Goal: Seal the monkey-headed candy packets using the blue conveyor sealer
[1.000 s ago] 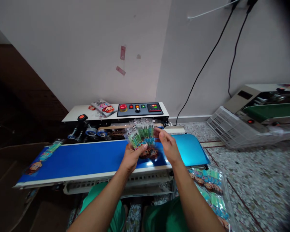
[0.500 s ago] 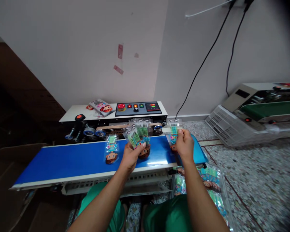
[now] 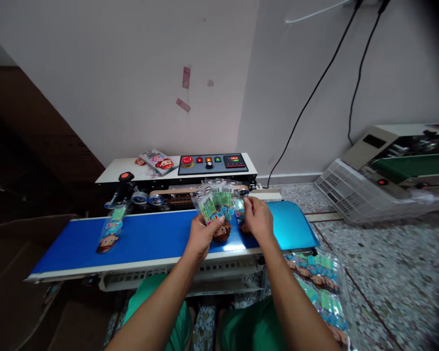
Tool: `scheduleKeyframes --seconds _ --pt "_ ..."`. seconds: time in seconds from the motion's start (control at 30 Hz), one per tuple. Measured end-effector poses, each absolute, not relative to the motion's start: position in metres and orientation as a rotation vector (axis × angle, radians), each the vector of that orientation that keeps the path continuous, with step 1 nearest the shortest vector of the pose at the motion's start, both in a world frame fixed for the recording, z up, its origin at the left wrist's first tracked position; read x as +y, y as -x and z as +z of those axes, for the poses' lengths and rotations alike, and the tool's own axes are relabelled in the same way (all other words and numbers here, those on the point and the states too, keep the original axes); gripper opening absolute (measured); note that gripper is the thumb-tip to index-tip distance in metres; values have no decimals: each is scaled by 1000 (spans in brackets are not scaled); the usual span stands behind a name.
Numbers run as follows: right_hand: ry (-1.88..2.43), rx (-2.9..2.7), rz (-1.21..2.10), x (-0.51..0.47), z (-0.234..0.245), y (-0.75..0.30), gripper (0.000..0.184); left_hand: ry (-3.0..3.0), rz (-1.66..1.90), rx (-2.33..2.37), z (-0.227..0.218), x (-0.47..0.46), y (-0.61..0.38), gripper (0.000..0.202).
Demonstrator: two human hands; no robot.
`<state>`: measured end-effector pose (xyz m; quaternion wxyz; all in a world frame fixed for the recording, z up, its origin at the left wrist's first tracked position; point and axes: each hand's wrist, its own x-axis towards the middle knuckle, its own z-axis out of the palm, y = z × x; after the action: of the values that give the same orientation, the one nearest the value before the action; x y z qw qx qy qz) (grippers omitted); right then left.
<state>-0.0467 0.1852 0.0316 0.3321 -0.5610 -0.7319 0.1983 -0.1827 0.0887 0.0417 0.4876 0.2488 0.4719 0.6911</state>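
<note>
Several clear packets (image 3: 219,202) with green strips and a cartoon head are fanned out in my left hand (image 3: 201,235), thumb pressed over them. My right hand (image 3: 259,218) pinches another such packet (image 3: 239,208) by its right side, close beside the fan. Both hands are above the blue conveyor belt (image 3: 157,234) of a band sealing machine. One more packet (image 3: 111,228) lies tilted on the belt's left part, its top edge near the rollers. My right fingertips partly hide the packet they hold.
The sealer's control panel (image 3: 212,164) has a red stop button and lit display. A small pack (image 3: 159,162) lies on its housing. At lower right, a clear tray (image 3: 346,292) holds rows of packets. A white crate (image 3: 346,192) stands beside a second, green-belted machine (image 3: 413,165).
My right hand has moved left with its packet, up beside the fanned packets. The loose packet has travelled left along the belt. My left hand still grips the fan.
</note>
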Motion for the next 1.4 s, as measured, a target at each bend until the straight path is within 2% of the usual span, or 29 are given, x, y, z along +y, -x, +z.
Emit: scheduleKeyframes --seconds 0.17,0.3,0.5,0.73,0.9,1.03,1.13,1.27,1.4 --pt "854 -1438 1216 162 47 58 44 -594 1726 1128 44 90 181 33" --pt "791 -1242 1312 157 46 66 40 -596 1707 1087 43 89 177 31" --pt "1016 -1190 993 173 40 41 35 -600 1715 1160 39 89 177 28" --pt "1696 -1694 386 207 21 -10 28 -635 1707 1207 40 90 185 35" --pt "1934 -1756 280 210 16 10 30 -656 1689 1192 40 90 184 37" --pt "1750 -1845 329 205 19 31 33 -674 1652 1211 38 89 184 38" --pt "1443 -1792 511 190 27 42 38 -694 1651 1222 37 90 184 37" --pt "984 -1588 1125 164 40 57 37 -722 1644 1207 38 90 182 32" --pt "904 -1377 1189 152 40 70 30 -719 1616 1181 38 90 178 28"
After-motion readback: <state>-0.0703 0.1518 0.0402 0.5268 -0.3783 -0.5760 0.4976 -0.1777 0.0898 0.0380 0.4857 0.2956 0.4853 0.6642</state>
